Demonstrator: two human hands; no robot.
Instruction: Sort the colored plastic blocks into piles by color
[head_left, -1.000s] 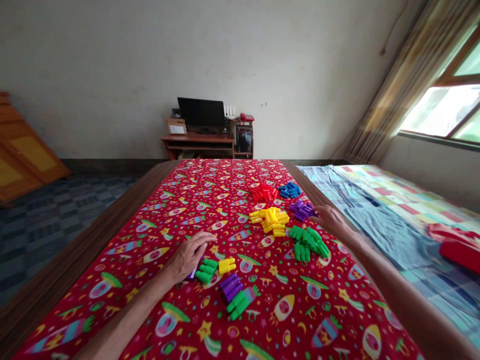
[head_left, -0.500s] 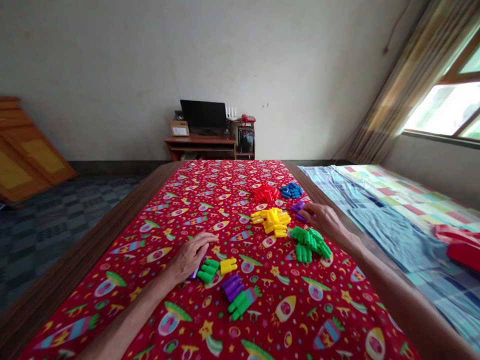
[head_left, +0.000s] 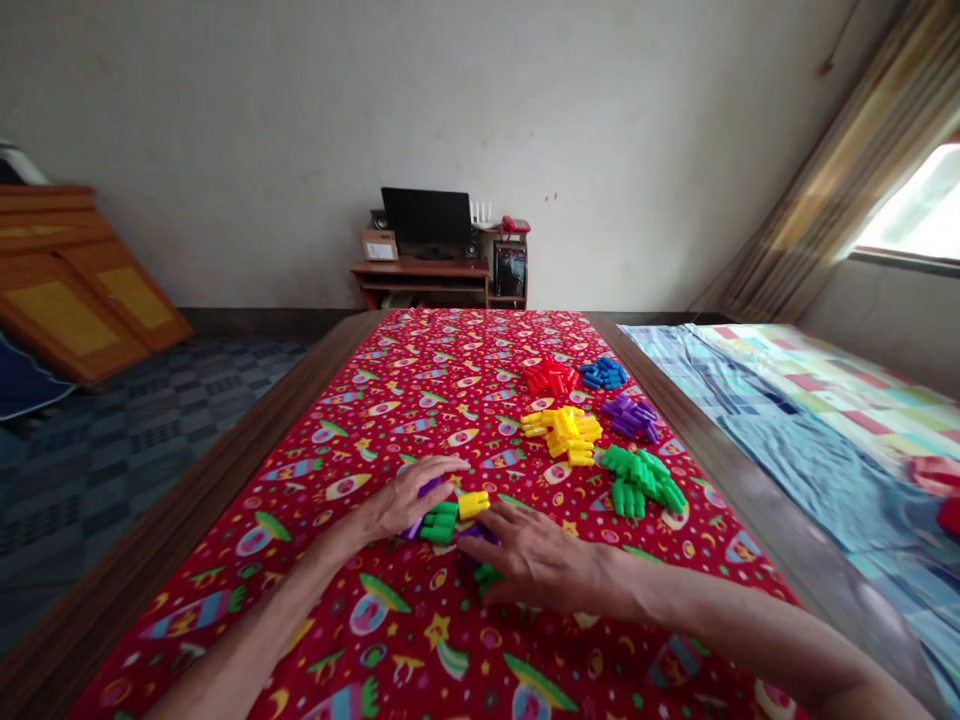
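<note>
My left hand (head_left: 411, 498) is curled around a purple plastic toy block (head_left: 430, 487) that shows between thumb and fingers; its fingers partly hide it. Right beside it on the cloth lie a green block (head_left: 439, 522) and a yellow block (head_left: 473, 504). My right hand (head_left: 536, 550) reaches in from the right, fingers apart, over another purple block (head_left: 478, 533) and a green block (head_left: 486, 577). It covers most of these two, and a firm grip on them does not show.
Sorted piles of red (head_left: 551, 376), blue (head_left: 603, 373), purple (head_left: 631, 417), yellow (head_left: 564, 434) and green blocks (head_left: 643, 480) lie to the right on the red patterned cloth (head_left: 420, 380). A bed (head_left: 795, 450) stands along the table's right side.
My right hand has left the purple pile and come back toward me, over the purple and green blocks beside my left hand. The view has turned slightly left.
</note>
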